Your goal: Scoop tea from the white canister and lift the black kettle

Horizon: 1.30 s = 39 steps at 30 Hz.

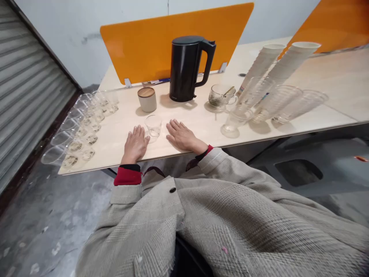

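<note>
Where the hands lie: near edge of table (201,123), palms down.
Left hand (135,144): open and flat, fingers spread, grasping nothing; fingertips just beside glass.
Right hand (181,135): open and flat, grasping nothing; just right of glass.
Glass (153,125): 1, small, clear, upright, between the 2 hands; contact with either hand cannot be told.
Jar (147,99): 1, pale, wooden lid, behind glass.
Kettle (187,69): 1, black, right of jar, handle to right.
Mug (220,95): 1, clear, spoon inside, on saucer, right of kettle.
Paper cups (288,61): 2 white stacks, far right.
Plastic cups (276,102): clear stacks, in front of paper cups.
Loose cups (83,123): clear, in rows along left edge.
Divider (173,38): orange, behind kettle.
</note>
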Tool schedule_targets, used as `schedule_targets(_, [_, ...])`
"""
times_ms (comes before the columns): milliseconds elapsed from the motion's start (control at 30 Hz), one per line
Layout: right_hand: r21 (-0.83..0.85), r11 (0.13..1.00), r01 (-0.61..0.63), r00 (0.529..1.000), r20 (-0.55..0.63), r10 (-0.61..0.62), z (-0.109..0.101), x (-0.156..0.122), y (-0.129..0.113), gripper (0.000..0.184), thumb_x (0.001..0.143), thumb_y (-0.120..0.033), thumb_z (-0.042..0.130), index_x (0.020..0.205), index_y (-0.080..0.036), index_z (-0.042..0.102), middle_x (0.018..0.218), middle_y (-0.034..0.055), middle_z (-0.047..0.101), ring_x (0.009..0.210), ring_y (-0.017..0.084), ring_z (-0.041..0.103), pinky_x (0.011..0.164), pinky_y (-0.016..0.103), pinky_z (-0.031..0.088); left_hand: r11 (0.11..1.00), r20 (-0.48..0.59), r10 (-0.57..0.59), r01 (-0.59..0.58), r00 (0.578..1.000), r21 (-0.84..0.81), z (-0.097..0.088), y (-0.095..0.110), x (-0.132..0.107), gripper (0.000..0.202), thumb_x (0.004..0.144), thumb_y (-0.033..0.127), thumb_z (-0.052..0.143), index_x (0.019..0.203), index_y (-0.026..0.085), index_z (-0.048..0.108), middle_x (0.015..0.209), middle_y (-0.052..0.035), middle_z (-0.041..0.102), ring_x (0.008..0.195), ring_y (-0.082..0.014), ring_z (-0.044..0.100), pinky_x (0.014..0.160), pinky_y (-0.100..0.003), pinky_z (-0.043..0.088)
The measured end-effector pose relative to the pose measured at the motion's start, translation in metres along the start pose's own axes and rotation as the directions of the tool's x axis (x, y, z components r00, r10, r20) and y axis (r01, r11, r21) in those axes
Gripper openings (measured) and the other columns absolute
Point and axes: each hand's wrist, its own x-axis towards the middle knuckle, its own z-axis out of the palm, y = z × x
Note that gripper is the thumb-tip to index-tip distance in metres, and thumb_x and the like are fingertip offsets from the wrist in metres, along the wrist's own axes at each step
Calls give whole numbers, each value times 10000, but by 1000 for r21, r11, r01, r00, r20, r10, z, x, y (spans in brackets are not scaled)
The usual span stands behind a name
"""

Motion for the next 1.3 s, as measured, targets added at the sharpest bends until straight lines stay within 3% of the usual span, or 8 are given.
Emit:
schedule_targets(600, [35, 999, 27, 998, -54, -25, 14, 5, 7, 706, 1134, -423, 362, 1701, -1, 343, 1800, 271, 263, 1703, 404, 213, 1371, 586, 208, 999, -20, 4, -3, 1000, 35, 3, -1, 1, 687, 1131, 401, 244, 1715, 48, 317, 1826, -176, 234, 1721, -286, 192, 1404, -504, 192])
schedule_targets(833, [138, 989, 46, 991, -129, -28, 20, 10, 15, 727, 1096, -459, 500, 1675, -31, 400, 1785, 272, 307, 1695, 401, 247, 1366, 592, 232, 999, -37, -6, 7, 999, 34, 4, 0, 0, 678, 1132, 406, 258, 1708, 60, 343, 1817, -171, 271, 1715, -285, 221, 1399, -499, 216])
schedule_targets(933, [378, 925, 45, 984, -175, 24, 15, 21, 16, 904, 1008, -576, 650, 1703, -73, 364, 1763, 264, 363, 1665, 400, 332, 1350, 592, 292, 1000, -68, -18, 20, 998, 19, 4, 2, -3, 672, 1136, 436, 275, 1696, 80, 379, 1804, -158, 325, 1708, -293, 250, 1391, -494, 240])
schedule_targets(1067, [689, 713, 131, 956, -278, 92, 13, 43, 3, 1149, 783, -625, 877, 1709, -181, 362, 1728, 232, 445, 1600, 399, 453, 1283, 589, 404, 998, -162, -62, 62, 985, -3, 4, 3, -14, 653, 1135, 448, 291, 1649, 81, 458, 1770, -171, 408, 1679, -370, 311, 1356, -577, 297])
schedule_targets(1167, [797, 577, 179, 945, -302, 125, 19, 55, -11, 1130, 709, -552, 934, 1655, -211, 418, 1632, 228, 569, 1539, 390, 535, 1204, 587, 484, 992, -228, -122, 122, 966, -12, 6, 1, -27, 621, 1126, 436, 338, 1608, 86, 515, 1726, -180, 477, 1640, -421, 369, 1321, -625, 337])
schedule_targets(1300, [822, 544, 169, 932, -313, 185, 26, 58, -24, 971, 692, -512, 921, 1523, -213, 519, 1450, 211, 712, 1366, 386, 671, 1047, 567, 588, 988, -277, -153, 148, 948, -40, 13, -3, -44, 592, 1120, 439, 378, 1566, 103, 574, 1678, -173, 545, 1604, -430, 430, 1307, -602, 371])
